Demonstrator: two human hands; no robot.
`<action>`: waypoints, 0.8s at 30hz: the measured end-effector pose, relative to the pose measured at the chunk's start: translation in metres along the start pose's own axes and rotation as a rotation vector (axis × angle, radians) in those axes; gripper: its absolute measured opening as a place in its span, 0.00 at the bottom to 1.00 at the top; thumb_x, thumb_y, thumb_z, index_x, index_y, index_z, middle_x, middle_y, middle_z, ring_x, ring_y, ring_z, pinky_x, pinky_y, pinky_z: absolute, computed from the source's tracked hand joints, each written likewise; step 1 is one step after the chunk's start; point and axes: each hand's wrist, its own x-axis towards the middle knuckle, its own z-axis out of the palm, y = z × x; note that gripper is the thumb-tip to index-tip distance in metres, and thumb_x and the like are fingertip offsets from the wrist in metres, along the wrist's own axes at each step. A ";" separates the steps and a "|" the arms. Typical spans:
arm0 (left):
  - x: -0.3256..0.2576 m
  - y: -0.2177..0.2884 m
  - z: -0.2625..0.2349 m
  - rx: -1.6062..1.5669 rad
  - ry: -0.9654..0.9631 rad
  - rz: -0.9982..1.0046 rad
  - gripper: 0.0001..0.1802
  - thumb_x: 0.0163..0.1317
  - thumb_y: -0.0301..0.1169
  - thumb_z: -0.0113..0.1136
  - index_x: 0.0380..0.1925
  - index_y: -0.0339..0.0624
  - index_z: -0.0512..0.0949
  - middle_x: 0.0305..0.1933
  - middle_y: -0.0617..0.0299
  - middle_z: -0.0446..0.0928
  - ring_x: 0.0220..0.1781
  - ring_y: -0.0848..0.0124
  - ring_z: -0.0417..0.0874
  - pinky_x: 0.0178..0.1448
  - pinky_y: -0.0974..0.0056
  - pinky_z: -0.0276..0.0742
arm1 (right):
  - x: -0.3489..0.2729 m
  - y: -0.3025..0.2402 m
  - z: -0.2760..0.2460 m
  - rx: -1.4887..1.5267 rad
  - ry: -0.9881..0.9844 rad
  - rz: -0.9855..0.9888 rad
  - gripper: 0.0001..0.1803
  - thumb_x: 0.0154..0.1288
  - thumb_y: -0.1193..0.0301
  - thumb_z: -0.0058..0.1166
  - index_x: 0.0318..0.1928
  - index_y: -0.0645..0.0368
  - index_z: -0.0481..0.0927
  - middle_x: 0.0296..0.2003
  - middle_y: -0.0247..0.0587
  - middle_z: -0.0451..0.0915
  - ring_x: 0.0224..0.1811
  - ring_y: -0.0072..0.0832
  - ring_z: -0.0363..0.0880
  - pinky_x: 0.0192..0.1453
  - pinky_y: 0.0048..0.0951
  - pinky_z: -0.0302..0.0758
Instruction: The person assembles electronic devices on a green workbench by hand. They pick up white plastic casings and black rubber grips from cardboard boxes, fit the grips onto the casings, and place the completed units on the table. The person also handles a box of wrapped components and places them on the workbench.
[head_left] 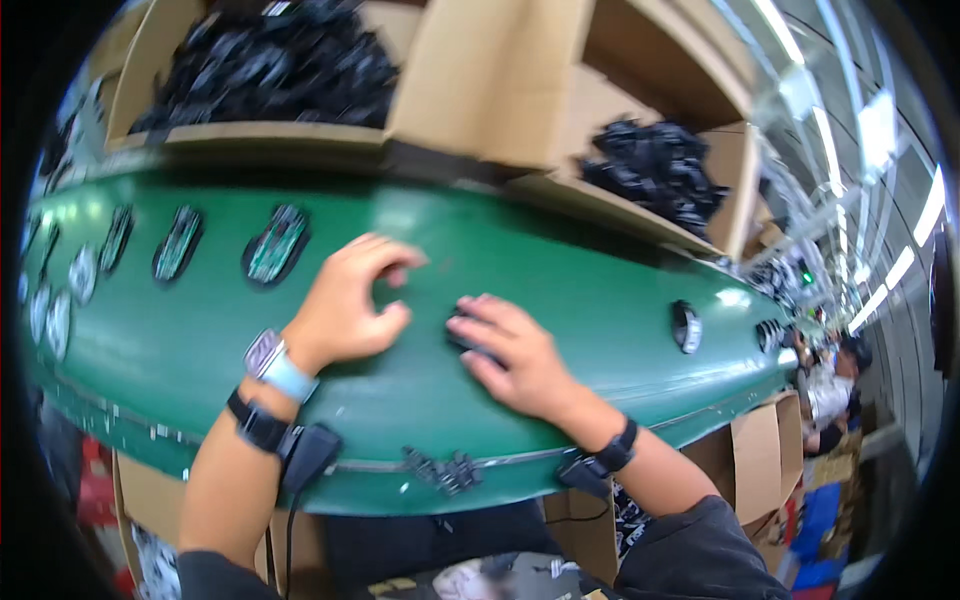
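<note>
My right hand (pixel 515 355) is closed over a small dark oval piece (pixel 458 338) on the green surface, and its fingers cover most of it. To its left, my left hand (pixel 350 300) hovers with thumb and bent fingers apart and nothing between them. Beyond the left hand lies a black oval housing with a green circuit board (pixel 272 250) in it. Two more such housings, a middle one (pixel 178 245) and a smaller-looking one (pixel 116 238), lie farther left. A cluster of small black parts (pixel 445 470) sits at the near edge.
Cardboard boxes of black parts stand along the far side, one at left (pixel 270 75) and one at right (pixel 655 170). Pale oval pieces (pixel 58 325) lie far left. A dark ring-like piece (pixel 687 327) lies at right. Another person (pixel 830 385) is visible far right.
</note>
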 end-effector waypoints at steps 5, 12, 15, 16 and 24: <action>0.003 -0.001 -0.023 0.709 0.374 -0.226 0.20 0.51 0.27 0.65 0.47 0.36 0.78 0.46 0.49 0.78 0.53 0.52 0.78 0.58 0.49 0.74 | -0.024 0.049 -0.045 -0.143 0.242 0.397 0.21 0.68 0.67 0.66 0.60 0.57 0.86 0.65 0.56 0.82 0.68 0.54 0.79 0.75 0.48 0.75; -0.011 -0.026 -0.005 1.039 0.095 -0.709 0.35 0.56 0.39 0.70 0.61 0.35 0.72 0.60 0.40 0.75 0.67 0.43 0.74 0.66 0.35 0.67 | -0.159 0.159 -0.149 -0.772 0.334 0.595 0.24 0.69 0.63 0.67 0.61 0.60 0.84 0.64 0.56 0.81 0.66 0.54 0.79 0.73 0.47 0.74; -0.018 -0.022 -0.030 0.941 0.052 -0.674 0.32 0.54 0.35 0.69 0.60 0.40 0.73 0.58 0.42 0.76 0.63 0.43 0.75 0.63 0.38 0.69 | -0.050 0.140 -0.174 -0.528 0.600 0.315 0.15 0.67 0.67 0.69 0.50 0.60 0.85 0.50 0.51 0.86 0.55 0.48 0.83 0.63 0.44 0.78; -0.022 -0.021 -0.036 0.887 0.038 -0.646 0.32 0.53 0.34 0.69 0.60 0.41 0.73 0.57 0.43 0.76 0.62 0.43 0.75 0.63 0.38 0.70 | -0.011 0.136 -0.181 -0.377 0.607 0.325 0.11 0.68 0.69 0.67 0.46 0.62 0.86 0.44 0.49 0.88 0.47 0.46 0.87 0.55 0.42 0.82; 0.007 0.014 -0.011 0.348 0.023 -0.586 0.42 0.43 0.30 0.75 0.63 0.34 0.72 0.54 0.42 0.78 0.59 0.46 0.79 0.65 0.47 0.76 | 0.113 0.285 -0.207 -0.761 -0.153 0.619 0.13 0.61 0.71 0.67 0.47 0.60 0.91 0.53 0.57 0.87 0.61 0.50 0.84 0.68 0.46 0.78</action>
